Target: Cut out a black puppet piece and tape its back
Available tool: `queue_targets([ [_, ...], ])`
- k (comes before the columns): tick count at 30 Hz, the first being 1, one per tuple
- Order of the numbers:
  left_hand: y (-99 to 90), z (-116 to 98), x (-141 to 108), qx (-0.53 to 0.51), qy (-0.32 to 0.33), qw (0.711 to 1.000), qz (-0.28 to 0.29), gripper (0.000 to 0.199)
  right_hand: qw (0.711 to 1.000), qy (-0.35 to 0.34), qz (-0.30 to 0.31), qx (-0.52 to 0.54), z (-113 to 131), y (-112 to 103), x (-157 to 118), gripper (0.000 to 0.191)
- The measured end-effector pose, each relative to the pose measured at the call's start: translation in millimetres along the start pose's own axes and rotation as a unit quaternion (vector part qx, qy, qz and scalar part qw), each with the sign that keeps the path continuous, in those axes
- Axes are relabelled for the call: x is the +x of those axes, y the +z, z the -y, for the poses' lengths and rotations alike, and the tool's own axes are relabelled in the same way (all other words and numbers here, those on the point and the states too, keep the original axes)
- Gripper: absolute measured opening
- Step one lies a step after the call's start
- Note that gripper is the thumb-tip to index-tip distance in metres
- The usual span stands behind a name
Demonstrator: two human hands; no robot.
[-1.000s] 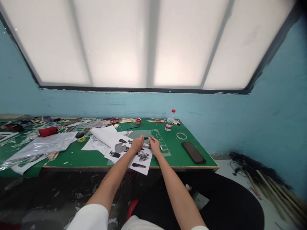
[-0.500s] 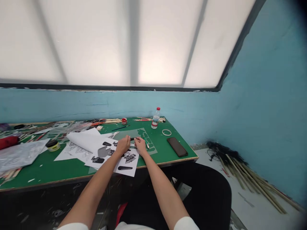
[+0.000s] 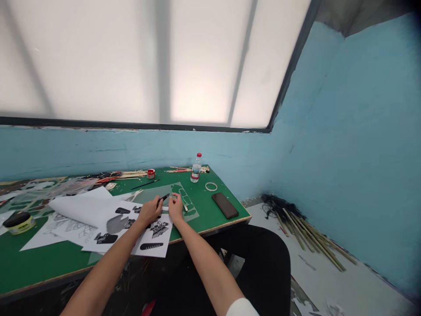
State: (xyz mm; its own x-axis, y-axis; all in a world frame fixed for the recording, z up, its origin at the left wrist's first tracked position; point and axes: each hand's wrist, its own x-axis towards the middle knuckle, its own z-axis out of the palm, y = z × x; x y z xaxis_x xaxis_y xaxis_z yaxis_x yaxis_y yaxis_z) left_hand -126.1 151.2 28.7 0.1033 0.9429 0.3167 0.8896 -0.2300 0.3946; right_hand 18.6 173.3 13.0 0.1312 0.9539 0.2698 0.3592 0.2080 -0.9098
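Observation:
My left hand [image 3: 149, 213] rests over the printed sheet [image 3: 151, 250], its fingers closed on a slim black piece [image 3: 163, 197] that juts up to the right. Whether that is a pen or a cut-out strip is too small to tell. Just right of it, my right hand [image 3: 176, 207] has its fingers bent together; what they hold, if anything, is hidden. A small cutter with a green handle [image 3: 184, 206] lies beside the right hand on a clear stencil sheet [image 3: 194, 214]. Black patterned shapes are printed on the paper under my left hand.
A curled white sheet [image 3: 79, 208] and a yellow jar with a black lid [image 3: 19, 223] lie left. Behind are a red paint pot [image 3: 151, 174] and water bottle [image 3: 195, 169]. A tape ring [image 3: 211, 186] and phone [image 3: 225, 205] sit right; bamboo sticks [image 3: 312, 239] lie on the floor.
The view has swung right, so the table shifts left. My hands, earlier together at a small black piece, are now slightly apart, with the black piece in my left hand.

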Motion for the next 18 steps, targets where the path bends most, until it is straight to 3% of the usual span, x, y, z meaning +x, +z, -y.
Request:
queue_targets([
  [2, -0.8, 0, 1, 0.009, -0.001, 1.0, 0.001, 0.039, 0.998, -0.019, -0.032, -0.058, 4, -14, 10, 0.035],
  [4, -1.0, 0, 1, 0.016, -0.002, 1.0, 0.004, 0.038, 0.99, -0.036, -0.047, -0.13, 6, -41, 28, 0.035],
  [7, -0.9, 0, 1, 0.021, 0.0, 1.0, 0.011, 0.038, 0.963, -0.058, -0.028, -0.261, 2, -103, 62, 0.035],
  [12, -1.2, -3, 0, 0.022, 0.007, 0.999, 0.023, 0.038, 0.888, -0.07, 0.057, -0.45, -15, -199, 102, 0.039],
  [15, -1.6, -5, -1, 0.022, 0.009, 0.999, 0.028, 0.038, 0.843, -0.064, 0.093, -0.526, -26, -226, 110, 0.038],
  [18, -2.1, -5, -1, 0.023, 0.009, 0.999, 0.031, 0.038, 0.809, -0.076, 0.121, -0.57, -32, -236, 115, 0.038],
])
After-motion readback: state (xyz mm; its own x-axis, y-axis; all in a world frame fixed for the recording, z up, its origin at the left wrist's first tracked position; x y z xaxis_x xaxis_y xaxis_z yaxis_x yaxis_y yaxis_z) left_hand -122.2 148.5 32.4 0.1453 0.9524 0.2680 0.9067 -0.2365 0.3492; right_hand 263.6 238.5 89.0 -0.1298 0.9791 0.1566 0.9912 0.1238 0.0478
